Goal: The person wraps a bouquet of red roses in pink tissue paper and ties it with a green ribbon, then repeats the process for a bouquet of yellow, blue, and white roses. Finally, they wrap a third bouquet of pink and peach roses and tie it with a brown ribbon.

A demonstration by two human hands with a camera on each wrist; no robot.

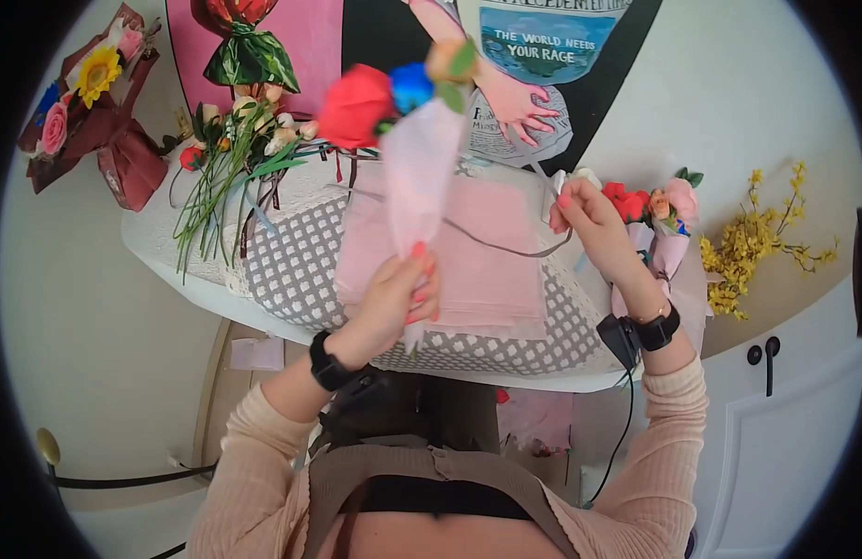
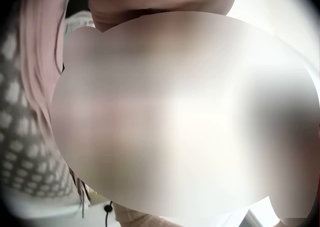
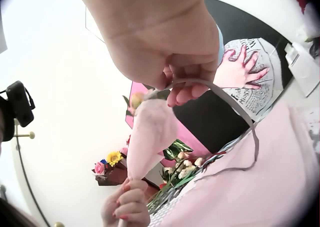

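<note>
My left hand [image 1: 394, 296] grips a small bouquet by the lower end of its pale pink wrapping paper [image 1: 420, 172]. Out of the top stick a red rose [image 1: 355, 107], a blue flower [image 1: 412, 88] and a peach flower [image 1: 447, 61], blurred in the head view. Between thumb and fingers, my right hand [image 1: 591, 222] pinches a grey-brown ribbon [image 3: 254, 137]. From there the ribbon hangs in a loop and runs left behind the bouquet. Most of the left wrist view is blurred over, hiding that hand's fingers.
Under the bouquet lies a stack of pink paper sheets [image 1: 496, 289] on a grey-and-white patterned cloth [image 1: 296, 256]. Loose flower stems [image 1: 212, 210] lie at left, beside a dark red wrapped bouquet [image 1: 133, 158]. Small wrapped bouquets [image 1: 670, 250] and yellow blossom branches [image 1: 734, 275] stand at right.
</note>
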